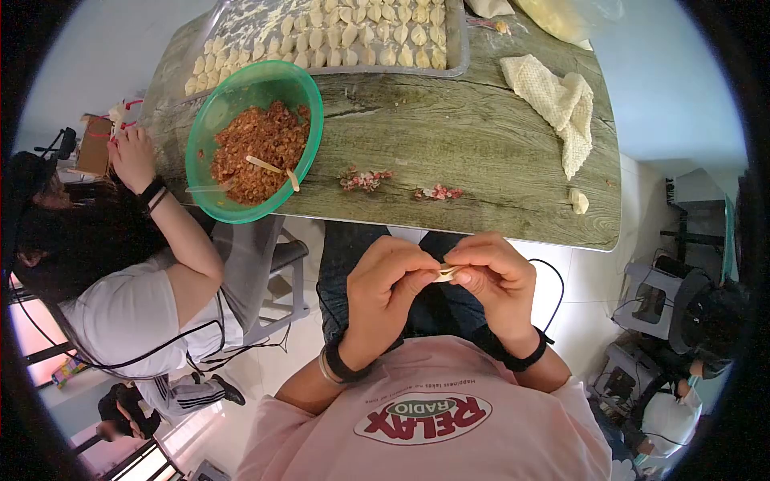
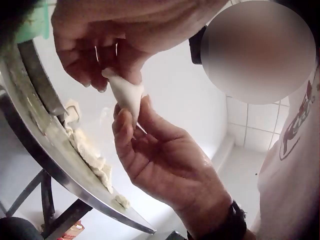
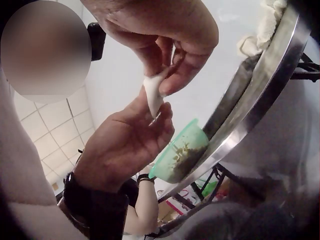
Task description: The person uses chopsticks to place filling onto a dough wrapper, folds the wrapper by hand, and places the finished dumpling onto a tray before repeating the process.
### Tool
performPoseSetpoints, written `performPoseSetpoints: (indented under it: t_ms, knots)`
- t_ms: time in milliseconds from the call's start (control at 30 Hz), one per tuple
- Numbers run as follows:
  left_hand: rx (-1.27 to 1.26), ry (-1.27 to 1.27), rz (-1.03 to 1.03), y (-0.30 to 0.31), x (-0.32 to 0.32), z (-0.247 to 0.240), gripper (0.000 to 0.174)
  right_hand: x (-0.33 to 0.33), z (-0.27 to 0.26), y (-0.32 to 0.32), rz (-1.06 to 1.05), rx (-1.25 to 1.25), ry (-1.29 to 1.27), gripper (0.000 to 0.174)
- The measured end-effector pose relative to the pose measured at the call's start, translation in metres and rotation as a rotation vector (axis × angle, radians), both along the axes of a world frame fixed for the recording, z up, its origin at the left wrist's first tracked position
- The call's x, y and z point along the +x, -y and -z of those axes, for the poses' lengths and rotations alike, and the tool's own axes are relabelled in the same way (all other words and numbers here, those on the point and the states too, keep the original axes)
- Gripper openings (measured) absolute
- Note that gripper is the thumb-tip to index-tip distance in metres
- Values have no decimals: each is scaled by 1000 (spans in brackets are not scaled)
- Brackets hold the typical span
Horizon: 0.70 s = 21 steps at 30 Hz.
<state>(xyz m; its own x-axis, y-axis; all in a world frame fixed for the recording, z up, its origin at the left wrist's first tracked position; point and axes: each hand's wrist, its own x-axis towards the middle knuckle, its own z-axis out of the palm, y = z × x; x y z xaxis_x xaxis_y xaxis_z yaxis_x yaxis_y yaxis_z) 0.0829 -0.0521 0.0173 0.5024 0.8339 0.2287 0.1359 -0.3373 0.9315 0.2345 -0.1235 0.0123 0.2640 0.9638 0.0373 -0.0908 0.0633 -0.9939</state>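
Note:
Both hands meet over the lap, just off the table's front edge, on a small white dumpling (image 1: 446, 275). My left hand (image 1: 391, 282) pinches its left end between thumb and fingers. The right hand (image 1: 499, 279) pinches the other end in the same way. From the left wrist, the dumpling (image 2: 127, 95) shows as a smooth folded dough wrapper stretched between the two sets of fingertips. It narrows to a point towards the lower hand in the right wrist view. Any filling inside is hidden.
A green bowl (image 1: 314, 152) of minced filling, with a wooden stick (image 1: 263, 164) in it, stands at the table's left. Behind lies a tray (image 1: 459, 60) with rows of dumplings. A cloth (image 1: 561, 104) and dough lump (image 1: 578, 200) lie right. Another person (image 1: 136, 297) sits left.

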Motion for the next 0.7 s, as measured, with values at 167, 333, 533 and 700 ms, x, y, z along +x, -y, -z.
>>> performPoseSetpoints:
  t_ms: [167, 333, 533, 700]
  knots:
    - [-16, 16, -29, -3, 3, -3, 15, -2, 1, -5, 47, -16, -60, 15]
    - [-20, -23, -19, -3, 3, 0, 12, -1, 2, -5, 51, 11, 98, 11]
    - [3, -71, -17, -2, 2, 2, 11, -2, 4, -7, 60, 51, 226, 9]
    - [12, -46, 9, -2, 4, -1, 11, -2, 4, -6, 85, 29, 201, 7]
